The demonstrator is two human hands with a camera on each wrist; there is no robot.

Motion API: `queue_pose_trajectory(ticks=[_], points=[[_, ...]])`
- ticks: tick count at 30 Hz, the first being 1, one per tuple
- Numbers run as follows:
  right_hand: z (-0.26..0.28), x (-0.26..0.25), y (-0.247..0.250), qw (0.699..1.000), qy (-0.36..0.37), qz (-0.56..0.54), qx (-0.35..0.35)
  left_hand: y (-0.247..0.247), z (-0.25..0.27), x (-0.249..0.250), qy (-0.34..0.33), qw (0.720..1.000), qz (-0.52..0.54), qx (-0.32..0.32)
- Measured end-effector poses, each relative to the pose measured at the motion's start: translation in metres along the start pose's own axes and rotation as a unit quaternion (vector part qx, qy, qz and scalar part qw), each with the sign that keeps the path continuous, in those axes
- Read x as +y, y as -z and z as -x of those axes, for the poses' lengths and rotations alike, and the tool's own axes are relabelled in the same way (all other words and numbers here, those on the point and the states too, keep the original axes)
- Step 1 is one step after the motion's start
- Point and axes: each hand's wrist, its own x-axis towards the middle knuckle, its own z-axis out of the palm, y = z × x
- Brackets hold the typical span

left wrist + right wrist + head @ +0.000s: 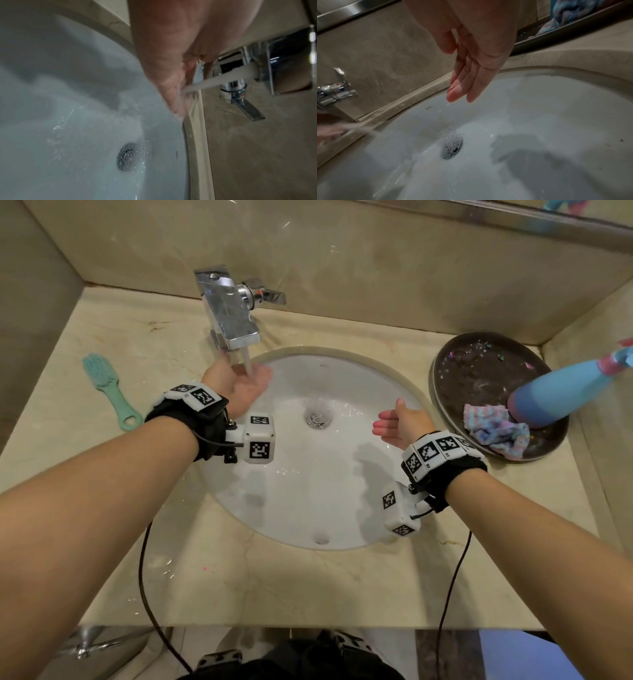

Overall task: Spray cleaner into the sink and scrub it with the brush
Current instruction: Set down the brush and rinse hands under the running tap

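Left hand [245, 386] under running tap [227, 313]

The beige marble counter [274, 583] carries everything, with a white round sink [308, 501] set into it under both hands. Out past the left hand [245, 386], well off to its left, a teal brush [106, 386] lies flat on the stone. Just beyond the right hand [400, 422], to its right, a dark round tray [445, 364] sits on the counter by the sink's rim. Behind the left hand, a chrome tap [227, 313] rises from the counter's back edge. Drops of water speckle the stone nearer the body.
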Motion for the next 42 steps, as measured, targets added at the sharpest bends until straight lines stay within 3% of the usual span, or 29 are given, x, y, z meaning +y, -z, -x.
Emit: queue_pose_trajectory(ticks=[2,4,9,14,16,17,20,24,28,42], points=[[-0.002,0.003,0.002,1.0,-0.004,0.004,0.002,-0.011,0.004,-0.003,0.003,0.998,-0.017,-0.056],[-0.004,0.005,0.003,1.0,-0.009,0.005,0.004,-0.015,0.004,-0.005,0.007,0.998,-0.029,-0.053],[-0.005,0.006,0.002,1.0,-0.01,0.003,0.008,0.004,-0.015,0.001,-0.011,0.999,-0.011,0.047],[-0.003,0.002,-0.002,1.0,-0.008,-0.007,0.004,-0.007,-0.005,-0.004,0.02,0.996,0.005,-0.085],[-0.002,0.001,-0.003,1.0,-0.008,-0.01,0.003,-0.012,0.001,-0.002,0.02,0.995,-0.02,-0.093],[-0.001,0.0,-0.004,1.0,-0.009,-0.009,0.003,-0.011,0.002,0.0,0.027,0.995,-0.027,-0.087],[0.0,-0.001,-0.005,1.0,-0.009,-0.01,0.004,0.003,-0.006,0.007,-0.008,0.998,-0.066,0.012],[0.001,-0.001,-0.006,1.0,0.0,-0.007,0.002,0.015,-0.01,0.009,-0.026,0.987,-0.16,0.007],[0.001,-0.002,-0.006,1.0,0.006,-0.001,0.002,0.017,-0.006,0.012,-0.039,0.974,-0.219,0.042],[0.007,-0.005,-0.008,1.0,0.013,-0.003,0.002,0.013,0.01,0.009,-0.037,0.974,-0.212,0.071]])
